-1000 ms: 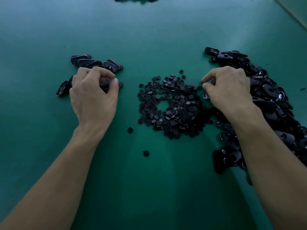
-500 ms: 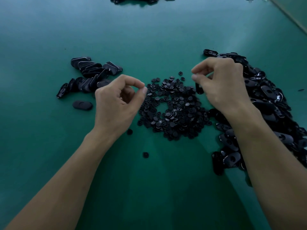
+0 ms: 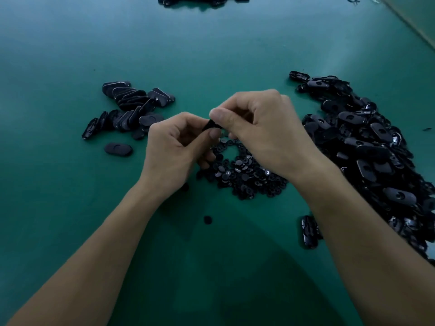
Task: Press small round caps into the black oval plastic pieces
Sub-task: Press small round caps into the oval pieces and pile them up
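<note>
My left hand [image 3: 175, 147] and my right hand [image 3: 261, 128] meet above the middle of the green table. Between their fingertips they pinch one black oval piece [image 3: 210, 125], mostly hidden by the fingers. Whether a cap sits in it cannot be seen. Under the hands lies a heap of small round black caps [image 3: 242, 170]. A big pile of black oval pieces [image 3: 367, 147] runs along the right. A smaller stack of oval pieces [image 3: 131, 104] lies at the left, with a single oval piece [image 3: 118, 148] lying flat in front of it.
One loose cap [image 3: 207, 220] lies on the table [image 3: 70, 55] near me between my forearms. One oval piece [image 3: 308, 231] lies beside my right forearm. More black parts [image 3: 202, 0] sit at the far edge.
My left hand has left the left stack and moved right. My right hand has lifted an oval piece from the right pile and moved left. Both hands now meet over the caps.
</note>
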`<act>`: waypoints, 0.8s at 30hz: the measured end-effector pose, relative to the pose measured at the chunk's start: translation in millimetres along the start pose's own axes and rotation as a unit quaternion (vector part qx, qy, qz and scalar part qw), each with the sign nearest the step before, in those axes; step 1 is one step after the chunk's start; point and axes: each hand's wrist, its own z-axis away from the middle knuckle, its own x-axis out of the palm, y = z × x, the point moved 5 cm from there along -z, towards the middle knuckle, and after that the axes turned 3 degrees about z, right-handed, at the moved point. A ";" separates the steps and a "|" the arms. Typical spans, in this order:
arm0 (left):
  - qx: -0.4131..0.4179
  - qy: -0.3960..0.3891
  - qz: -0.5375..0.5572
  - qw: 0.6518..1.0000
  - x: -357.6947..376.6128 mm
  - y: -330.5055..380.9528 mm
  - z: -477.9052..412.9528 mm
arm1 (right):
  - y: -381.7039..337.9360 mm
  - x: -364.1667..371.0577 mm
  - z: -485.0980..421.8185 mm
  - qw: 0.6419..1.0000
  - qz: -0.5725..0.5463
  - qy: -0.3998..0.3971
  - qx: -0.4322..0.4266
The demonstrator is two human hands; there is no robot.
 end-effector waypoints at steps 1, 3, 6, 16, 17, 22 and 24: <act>-0.004 0.006 0.006 1.000 -1.2 -0.5 -0.5 | 0.9 0.9 0.5 1.000 -0.004 -0.014 0.010; -0.003 0.010 0.013 1.000 -2.0 -0.5 -0.5 | 1.6 1.9 1.8 0.999 -0.024 -0.029 0.027; 0.000 0.022 0.020 1.000 -2.1 -0.3 -0.3 | 1.3 2.5 2.7 0.998 -0.045 -0.028 0.039; -0.041 0.015 0.137 0.990 -8.1 -4.2 -4.7 | 8.3 -0.7 0.6 0.994 -0.095 -0.012 0.059; -0.037 0.017 0.129 0.991 -9.5 -4.6 -5.7 | 8.5 0.0 0.8 0.993 -0.099 -0.016 0.059; -0.018 0.027 0.104 0.994 -10.8 -7.1 -6.5 | 14.5 4.2 2.0 0.994 -0.072 -0.031 0.071; -0.010 0.032 0.099 0.994 -10.6 -7.0 -6.5 | 18.4 5.2 2.1 0.994 -0.066 -0.033 0.080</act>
